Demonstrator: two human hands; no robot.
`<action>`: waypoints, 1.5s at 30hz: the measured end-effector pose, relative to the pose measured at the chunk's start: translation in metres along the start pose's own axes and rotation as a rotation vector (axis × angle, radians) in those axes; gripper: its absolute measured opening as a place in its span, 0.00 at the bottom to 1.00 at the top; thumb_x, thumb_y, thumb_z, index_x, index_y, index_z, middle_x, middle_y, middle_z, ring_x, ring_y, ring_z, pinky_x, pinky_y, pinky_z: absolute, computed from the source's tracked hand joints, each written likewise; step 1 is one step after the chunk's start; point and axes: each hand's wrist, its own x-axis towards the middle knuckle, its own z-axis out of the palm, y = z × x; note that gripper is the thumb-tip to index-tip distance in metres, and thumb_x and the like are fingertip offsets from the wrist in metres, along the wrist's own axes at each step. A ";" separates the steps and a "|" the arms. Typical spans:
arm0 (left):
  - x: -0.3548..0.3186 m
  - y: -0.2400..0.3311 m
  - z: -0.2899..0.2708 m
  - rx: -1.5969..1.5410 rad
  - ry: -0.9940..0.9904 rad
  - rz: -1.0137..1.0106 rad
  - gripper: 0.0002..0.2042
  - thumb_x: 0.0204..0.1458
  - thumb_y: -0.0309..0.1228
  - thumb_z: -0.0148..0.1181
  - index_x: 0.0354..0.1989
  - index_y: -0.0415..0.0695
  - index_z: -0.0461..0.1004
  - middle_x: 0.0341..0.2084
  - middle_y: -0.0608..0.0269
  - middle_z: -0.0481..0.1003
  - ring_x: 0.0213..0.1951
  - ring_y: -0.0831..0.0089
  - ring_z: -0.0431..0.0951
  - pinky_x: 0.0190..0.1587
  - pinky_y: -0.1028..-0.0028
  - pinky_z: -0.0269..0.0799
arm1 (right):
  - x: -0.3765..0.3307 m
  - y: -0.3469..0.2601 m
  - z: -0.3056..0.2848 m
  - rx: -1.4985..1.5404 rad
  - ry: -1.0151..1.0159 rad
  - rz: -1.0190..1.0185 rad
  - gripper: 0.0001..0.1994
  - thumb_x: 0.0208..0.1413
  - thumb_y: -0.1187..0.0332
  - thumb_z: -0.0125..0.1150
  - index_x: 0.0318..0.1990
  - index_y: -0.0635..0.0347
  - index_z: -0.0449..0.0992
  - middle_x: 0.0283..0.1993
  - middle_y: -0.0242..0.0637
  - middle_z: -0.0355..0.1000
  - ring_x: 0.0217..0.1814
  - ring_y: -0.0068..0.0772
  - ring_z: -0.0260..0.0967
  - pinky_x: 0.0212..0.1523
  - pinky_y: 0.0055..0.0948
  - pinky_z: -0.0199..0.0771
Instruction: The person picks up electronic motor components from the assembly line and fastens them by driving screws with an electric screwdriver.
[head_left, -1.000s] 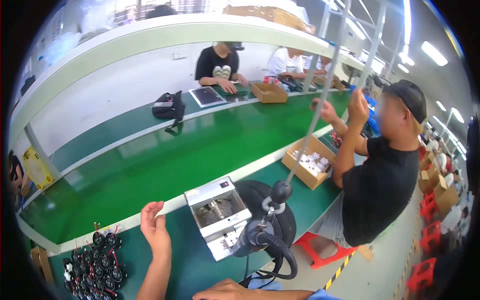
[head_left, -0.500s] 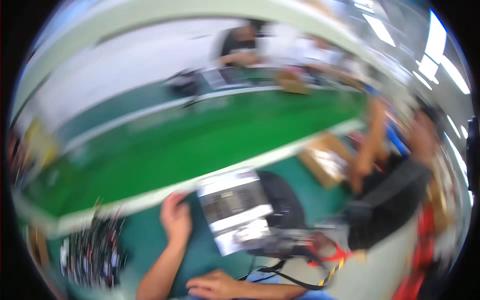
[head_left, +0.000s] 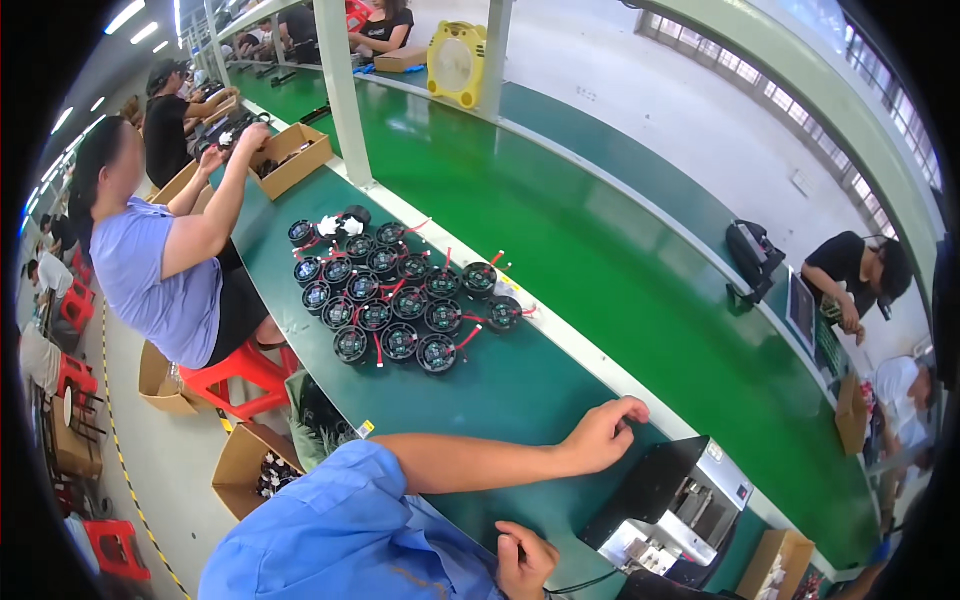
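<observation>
My left hand (head_left: 600, 437) lies by the white rail at the bench's far edge, its fingers loosely curled in and nothing visible in them. Nearer my body, my right hand (head_left: 525, 560) rests low over the bench edge, thumb apart from the fingers, with nothing seen in it. Right of both hands stands a black and silver metal bench device (head_left: 690, 510); neither hand touches it. To the left, several round black housings (head_left: 400, 340) with circuit boards and red wire leads stand grouped on the green bench (head_left: 490, 400).
A green conveyor belt (head_left: 560, 240) runs beyond the rail. On the left a co-worker (head_left: 165, 250) in a lilac shirt sits on a red stool (head_left: 245, 380), near a cardboard box (head_left: 290, 160). Another box (head_left: 250, 465) stands below the bench. A white post (head_left: 343, 95) rises from the rail.
The view has swung left and become sharp, bringing the round housings and the lilac-shirted co-worker into full view. Both hands remain near the bench device, without anything taken up.
</observation>
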 end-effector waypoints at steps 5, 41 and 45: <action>0.020 0.039 -0.020 0.370 -0.128 0.116 0.13 0.44 0.23 0.54 0.41 0.40 0.70 0.38 0.49 0.73 0.43 0.54 0.74 0.46 0.61 0.70 | 0.003 0.000 -0.007 0.021 0.038 0.001 0.07 0.54 0.72 0.58 0.37 0.64 0.78 0.34 0.44 0.77 0.35 0.39 0.76 0.39 0.30 0.74; 0.077 0.030 -0.212 1.630 -0.178 -0.060 0.32 0.51 0.54 0.50 0.55 0.39 0.66 0.59 0.38 0.59 0.60 0.50 0.59 0.54 0.44 0.56 | 0.007 0.001 -0.003 0.079 0.028 -0.026 0.06 0.55 0.71 0.60 0.37 0.63 0.79 0.29 0.41 0.76 0.28 0.32 0.73 0.32 0.27 0.72; 0.096 0.032 -0.218 1.648 -0.264 -0.042 0.28 0.47 0.53 0.54 0.48 0.41 0.70 0.55 0.42 0.64 0.60 0.51 0.60 0.53 0.48 0.60 | 0.007 0.001 -0.002 0.066 0.046 -0.045 0.06 0.54 0.71 0.60 0.38 0.62 0.79 0.28 0.41 0.75 0.27 0.31 0.73 0.30 0.27 0.72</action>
